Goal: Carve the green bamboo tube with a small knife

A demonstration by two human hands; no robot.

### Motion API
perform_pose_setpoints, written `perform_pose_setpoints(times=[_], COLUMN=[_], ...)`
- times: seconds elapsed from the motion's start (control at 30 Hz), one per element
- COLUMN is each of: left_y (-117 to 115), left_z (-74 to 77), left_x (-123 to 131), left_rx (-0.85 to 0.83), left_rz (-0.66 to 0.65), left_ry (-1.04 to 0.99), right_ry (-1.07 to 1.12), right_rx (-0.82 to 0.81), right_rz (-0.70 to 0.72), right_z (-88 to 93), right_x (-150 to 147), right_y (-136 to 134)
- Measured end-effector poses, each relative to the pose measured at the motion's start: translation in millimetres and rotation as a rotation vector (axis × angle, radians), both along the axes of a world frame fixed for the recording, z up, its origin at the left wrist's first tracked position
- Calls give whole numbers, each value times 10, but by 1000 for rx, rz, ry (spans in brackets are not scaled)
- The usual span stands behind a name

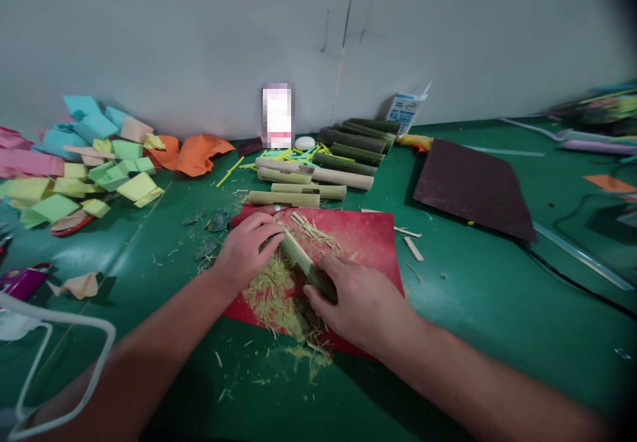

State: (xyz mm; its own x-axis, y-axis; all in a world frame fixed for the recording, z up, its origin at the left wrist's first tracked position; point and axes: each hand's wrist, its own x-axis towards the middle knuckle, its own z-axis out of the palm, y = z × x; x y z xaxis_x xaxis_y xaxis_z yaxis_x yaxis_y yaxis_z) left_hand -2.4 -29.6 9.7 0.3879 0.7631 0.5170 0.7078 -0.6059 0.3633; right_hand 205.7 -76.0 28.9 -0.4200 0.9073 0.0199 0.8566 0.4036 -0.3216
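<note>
A split piece of bamboo point(297, 254) slants across the middle, its pale cut face turned up. My right hand point(365, 299) is closed round its near end. At the far end my left hand point(249, 246) grips it with bent fingers. Below lies a red sheet point(373, 243) strewn with bamboo shavings point(271, 289) and thin splinters point(313, 228). Just beyond my left hand rests a red-handled tool point(253, 211), partly hidden by my fingers. Several cut bamboo tubes point(308, 192), some with notches, lie behind the sheet.
Green bamboo tubes point(355, 152) lie in a row near the wall, beside a phone point(277, 115) propped upright. Folded coloured papers point(94, 163) crowd the left. A dark brown board point(472, 186) lies right. A white wire frame point(107, 336) stands at front left.
</note>
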Motion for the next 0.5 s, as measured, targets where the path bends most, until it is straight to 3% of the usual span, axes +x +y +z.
perform_pose_setpoints(times=[0.1, 0.23, 0.4, 0.5], left_y=[-23, -63, -37, -42], left_z=[-19, -25, -8, -3], left_x=[49, 89, 61, 74], left_rx=[8, -19, 7, -12], left_rz=[-36, -177, -116, -184], left_ry=[-23, 28, -6, 19], right_ry=[16, 40, 28, 27], right_rx=[9, 8, 24, 23], right_rz=[0, 11, 14, 19], right_z=[-5, -11, -32, -32], right_x=[2, -1, -7, -11], right_y=[6, 7, -3, -3])
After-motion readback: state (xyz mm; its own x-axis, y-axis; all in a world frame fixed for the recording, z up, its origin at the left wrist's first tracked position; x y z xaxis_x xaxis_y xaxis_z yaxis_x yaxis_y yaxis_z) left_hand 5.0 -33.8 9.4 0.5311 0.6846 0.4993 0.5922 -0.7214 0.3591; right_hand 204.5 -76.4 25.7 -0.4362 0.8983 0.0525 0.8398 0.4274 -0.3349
